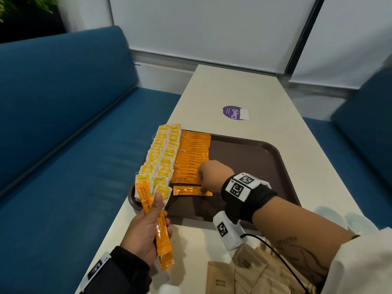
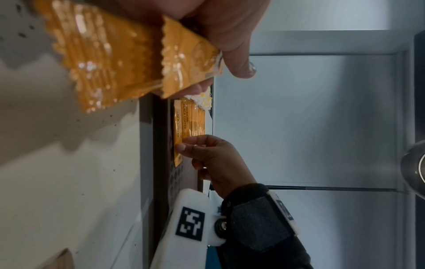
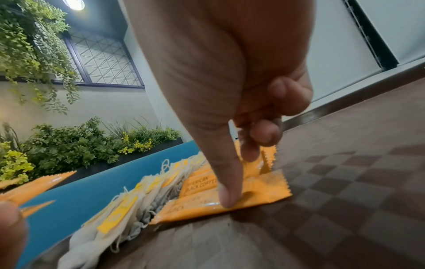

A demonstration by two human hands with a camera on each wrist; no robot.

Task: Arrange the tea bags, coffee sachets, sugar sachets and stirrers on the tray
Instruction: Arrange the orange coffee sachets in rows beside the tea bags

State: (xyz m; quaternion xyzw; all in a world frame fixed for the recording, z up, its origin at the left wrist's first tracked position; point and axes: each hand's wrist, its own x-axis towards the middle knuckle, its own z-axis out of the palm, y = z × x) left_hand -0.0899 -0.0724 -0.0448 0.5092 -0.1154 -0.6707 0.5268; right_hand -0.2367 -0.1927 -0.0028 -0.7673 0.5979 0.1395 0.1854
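A brown tray (image 1: 244, 166) lies on the white table (image 1: 233, 85). Two columns of yellow-tagged tea bags (image 1: 161, 158) fill its left side, with a column of orange coffee sachets (image 1: 192, 158) beside them. At the near end of that column one coffee sachet (image 1: 184, 190) lies flat. My right hand (image 1: 202, 188) pinches its right part, thumb (image 3: 225, 178) pressed on top and the other fingers curled. My left hand (image 1: 148, 228) grips several more orange coffee sachets (image 1: 162, 236) over the tray's near left corner. No stirrers are in view.
Brown sugar sachets (image 1: 250, 270) lie in a heap on the table near me, under my right forearm. A purple sticker (image 1: 233, 112) marks the table beyond the tray. Blue benches (image 1: 63, 145) flank the table. The tray's right half is bare.
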